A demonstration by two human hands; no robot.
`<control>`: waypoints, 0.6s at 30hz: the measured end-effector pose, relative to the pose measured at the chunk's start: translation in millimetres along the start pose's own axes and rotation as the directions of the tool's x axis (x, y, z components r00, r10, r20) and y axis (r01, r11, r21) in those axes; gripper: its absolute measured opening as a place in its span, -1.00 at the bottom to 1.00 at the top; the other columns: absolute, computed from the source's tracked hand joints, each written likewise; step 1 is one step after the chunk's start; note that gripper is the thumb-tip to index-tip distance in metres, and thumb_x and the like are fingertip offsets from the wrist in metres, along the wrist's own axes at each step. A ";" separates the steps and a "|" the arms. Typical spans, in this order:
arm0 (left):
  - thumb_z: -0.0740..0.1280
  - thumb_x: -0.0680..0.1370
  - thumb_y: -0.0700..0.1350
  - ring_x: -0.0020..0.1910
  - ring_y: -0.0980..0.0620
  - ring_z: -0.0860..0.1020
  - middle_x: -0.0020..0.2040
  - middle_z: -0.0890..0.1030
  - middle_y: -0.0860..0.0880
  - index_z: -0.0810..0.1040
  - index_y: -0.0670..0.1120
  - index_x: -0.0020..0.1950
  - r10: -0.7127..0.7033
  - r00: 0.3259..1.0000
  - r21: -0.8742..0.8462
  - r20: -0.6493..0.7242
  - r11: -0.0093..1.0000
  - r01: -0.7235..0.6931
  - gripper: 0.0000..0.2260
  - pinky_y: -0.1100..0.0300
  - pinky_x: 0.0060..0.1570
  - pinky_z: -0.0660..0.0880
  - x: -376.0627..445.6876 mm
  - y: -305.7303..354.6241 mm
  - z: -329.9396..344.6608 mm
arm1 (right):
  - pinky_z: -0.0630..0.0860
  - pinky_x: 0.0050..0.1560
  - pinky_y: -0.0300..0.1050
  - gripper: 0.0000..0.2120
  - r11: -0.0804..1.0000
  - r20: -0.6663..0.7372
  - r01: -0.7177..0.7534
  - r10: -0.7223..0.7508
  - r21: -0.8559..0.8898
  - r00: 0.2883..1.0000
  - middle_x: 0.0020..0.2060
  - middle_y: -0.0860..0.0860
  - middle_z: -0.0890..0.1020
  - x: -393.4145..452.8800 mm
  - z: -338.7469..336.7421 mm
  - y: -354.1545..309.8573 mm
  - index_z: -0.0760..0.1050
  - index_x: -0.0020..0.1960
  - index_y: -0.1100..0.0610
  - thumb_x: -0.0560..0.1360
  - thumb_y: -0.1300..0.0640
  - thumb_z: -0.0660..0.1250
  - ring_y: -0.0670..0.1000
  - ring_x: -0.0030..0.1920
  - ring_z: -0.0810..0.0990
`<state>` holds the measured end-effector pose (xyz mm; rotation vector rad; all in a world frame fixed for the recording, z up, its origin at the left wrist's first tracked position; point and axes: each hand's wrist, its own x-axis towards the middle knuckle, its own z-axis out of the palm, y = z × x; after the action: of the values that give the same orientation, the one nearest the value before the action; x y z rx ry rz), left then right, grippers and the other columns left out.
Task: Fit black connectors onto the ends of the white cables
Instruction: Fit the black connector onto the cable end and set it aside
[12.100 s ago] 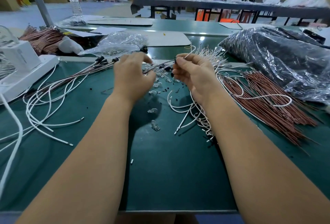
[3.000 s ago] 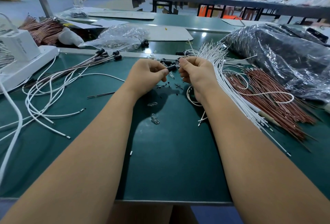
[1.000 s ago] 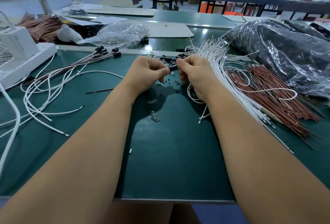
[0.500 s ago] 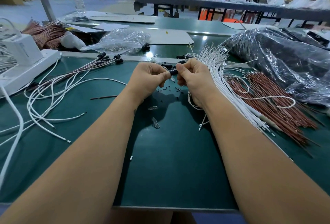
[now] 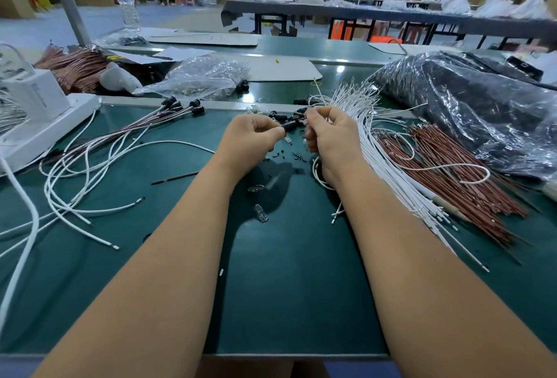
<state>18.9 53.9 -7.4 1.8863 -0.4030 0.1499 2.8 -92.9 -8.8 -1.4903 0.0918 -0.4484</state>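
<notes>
My left hand [image 5: 251, 136] pinches a small black connector [image 5: 290, 125] between thumb and forefinger, above the green table. Just right of it, my right hand [image 5: 330, 133] is closed on a thin white cable [image 5: 316, 166] that loops down under the wrist; the cable's tip at the connector is hidden by the fingers. A fanned bundle of bare white cables [image 5: 388, 148] lies right of that hand. Loose black connectors [image 5: 275, 114] sit just beyond my fingers. Cables fitted with black connectors [image 5: 180, 106] lie at the far left.
A white machine [image 5: 36, 112] stands at the left edge. Red-brown wires [image 5: 458, 172] and a black plastic bag [image 5: 482, 112] fill the right side. A clear bag [image 5: 205, 76] lies behind the table's metal strip. Small clear parts [image 5: 260, 211] and a dark stick [image 5: 174, 178] lie near my forearms.
The hands have drawn slightly apart, so the black connector now shows between them. The view has tilted up a little. The piles on the table have not moved.
</notes>
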 end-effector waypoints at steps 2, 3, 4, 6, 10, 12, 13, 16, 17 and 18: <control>0.30 0.56 -0.20 -0.53 0.20 0.31 -0.43 0.49 0.02 0.65 -0.15 -0.14 -0.003 1.000 0.005 0.005 1.000 0.003 -0.85 0.44 -0.48 0.28 0.7 -0.9 -3.1 | 0.42 -0.44 -0.24 -0.86 0.997 -0.001 -0.018 0.018 0.069 1.000 -0.49 -0.03 0.52 0.5 -2.5 -1.2 0.54 -0.11 0.17 0.59 0.15 0.30 -0.09 -0.50 0.44; 0.29 0.57 -0.21 -0.50 0.18 0.32 -0.42 0.50 0.01 0.64 -0.13 -0.15 0.005 1.000 0.013 0.005 1.000 -0.005 -0.84 0.42 -0.47 0.28 1.0 -1.6 -4.0 | 0.44 -0.42 -0.24 -0.84 0.995 0.012 -0.033 0.032 0.097 0.999 -0.48 -0.02 0.54 0.6 -2.7 -1.8 0.55 -0.11 0.19 0.59 0.14 0.30 -0.08 -0.49 0.46; 0.29 0.57 -0.22 -0.49 0.17 0.34 -0.41 0.51 -0.01 0.62 -0.09 -0.18 0.017 1.000 0.022 -0.002 1.000 -0.017 -0.83 0.41 -0.45 0.29 1.2 -2.2 -5.0 | 0.46 -0.40 -0.23 -0.84 0.991 0.030 -0.051 0.047 0.120 0.998 -0.46 -0.01 0.57 0.7 -2.5 -2.5 0.55 -0.12 0.18 0.59 0.14 0.29 -0.08 -0.47 0.49; 0.29 0.58 -0.23 -0.50 0.20 0.35 -0.39 0.52 -0.03 0.58 -0.04 -0.22 0.042 0.999 0.045 -0.024 0.998 -0.041 -0.80 0.42 -0.44 0.30 1.4 -3.5 -6.0 | 0.45 -0.38 -0.23 -0.88 0.988 0.051 -0.082 0.076 0.132 0.996 -0.45 -0.01 0.59 1.0 -1.7 -3.9 0.54 -0.12 0.17 0.58 0.20 0.30 -0.09 -0.46 0.50; 0.29 0.57 -0.23 -0.54 0.23 0.32 -0.38 0.51 -0.05 0.59 -0.05 -0.19 0.057 0.998 0.061 -0.026 0.997 -0.055 -0.82 0.42 -0.47 0.28 0.4 -4.0 -6.6 | 0.37 -0.45 -0.26 -0.78 0.995 0.057 -0.088 0.085 0.036 0.995 -0.52 -0.03 0.53 0.9 -1.1 -4.3 0.50 -0.23 0.17 0.59 0.18 0.30 -0.09 -0.52 0.41; 0.30 0.56 -0.22 -0.54 0.23 0.32 -0.38 0.51 -0.07 0.60 -0.07 -0.18 0.056 0.998 0.061 -0.023 0.997 -0.054 -0.84 0.42 -0.46 0.28 -0.1 -3.5 -6.3 | 0.36 -0.46 -0.26 -0.74 0.997 0.061 -0.078 0.077 0.010 0.995 -0.52 -0.02 0.52 0.2 0.0 -3.8 0.50 -0.28 0.18 0.58 0.19 0.30 -0.09 -0.53 0.39; 0.31 0.56 -0.22 -0.53 0.21 0.32 -0.37 0.51 -0.07 0.60 -0.06 -0.19 0.054 0.998 0.063 -0.022 0.997 -0.053 -0.84 0.41 -0.46 0.28 -0.5 -3.2 -5.8 | 0.36 -0.46 -0.25 -0.74 0.997 0.063 -0.075 0.075 0.003 0.995 -0.53 -0.02 0.52 -0.1 0.5 -3.9 0.50 -0.29 0.18 0.58 0.20 0.31 -0.09 -0.54 0.39; 0.31 0.54 -0.23 -0.52 0.17 0.31 -0.36 0.51 -0.10 0.59 -0.05 -0.23 0.047 0.999 0.065 -0.013 0.997 -0.046 -0.82 0.38 -0.46 0.28 -1.2 -1.7 -5.6 | 0.37 -0.45 -0.26 -0.75 0.997 0.080 -0.069 0.070 -0.016 0.994 -0.53 -0.02 0.53 -0.9 0.9 -4.9 0.50 -0.30 0.17 0.56 0.23 0.32 -0.10 -0.54 0.40; 0.31 0.54 -0.23 -0.52 0.17 0.31 -0.36 0.51 -0.11 0.59 -0.05 -0.24 0.045 0.999 0.064 -0.011 0.997 -0.044 -0.82 0.38 -0.46 0.28 -1.2 -1.2 -5.7 | 0.37 -0.45 -0.26 -0.75 0.997 0.085 -0.068 0.070 -0.023 0.994 -0.53 -0.03 0.53 -1.2 1.0 -4.9 0.50 -0.30 0.17 0.55 0.24 0.32 -0.10 -0.54 0.40; 0.30 0.54 -0.24 -0.53 0.17 0.31 -0.36 0.51 -0.11 0.58 -0.05 -0.25 0.043 0.999 0.061 -0.010 0.997 -0.043 -0.81 0.38 -0.47 0.28 -1.3 -0.8 -5.9 | 0.37 -0.45 -0.26 -0.75 0.997 0.086 -0.070 0.072 -0.028 0.994 -0.53 -0.03 0.52 -1.1 0.9 -5.1 0.50 -0.30 0.17 0.55 0.24 0.31 -0.10 -0.54 0.40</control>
<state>18.4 59.9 -6.4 1.9360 -0.4359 0.2034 0.8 -91.7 -4.0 -1.5238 0.0816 -0.3263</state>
